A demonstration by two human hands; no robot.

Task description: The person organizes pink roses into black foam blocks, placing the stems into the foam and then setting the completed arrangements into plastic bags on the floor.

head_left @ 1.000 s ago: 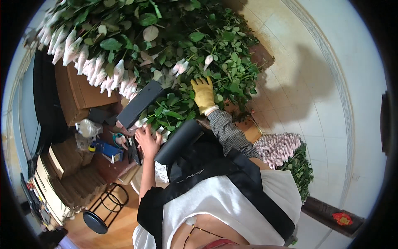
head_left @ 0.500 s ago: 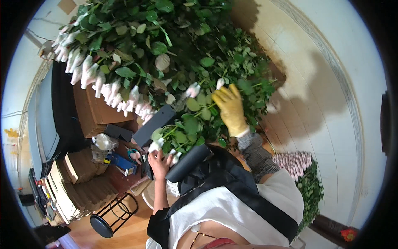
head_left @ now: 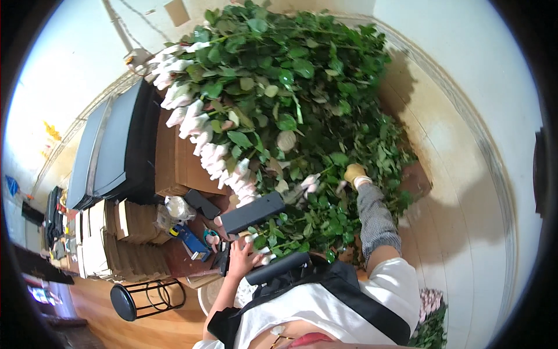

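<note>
Moved farther over leaves (head_left: 290, 67) with right hand (head_left: 355, 173), unclear in grip; splaying left hand (head_left: 239, 257) by buds (head_left: 265, 260); risking torn leaves from snagging.

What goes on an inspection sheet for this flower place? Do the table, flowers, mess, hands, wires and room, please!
Surface: reddish-brown table, mostly covered.
Main things: big leafy flower pile, wrapped pale heads along its left side.
Clutter: blue box, crumpled clear plastic, cardboard stacks.
Hands: bare left hand at small wrapped heads; yellow-gloved right hand among the leaves; both grips unclear.
Cables: cord-like lines on the wall, upper left; use unclear.
Surroundings: round black stool on wooden floor; another flower bundle, lower right.
</note>
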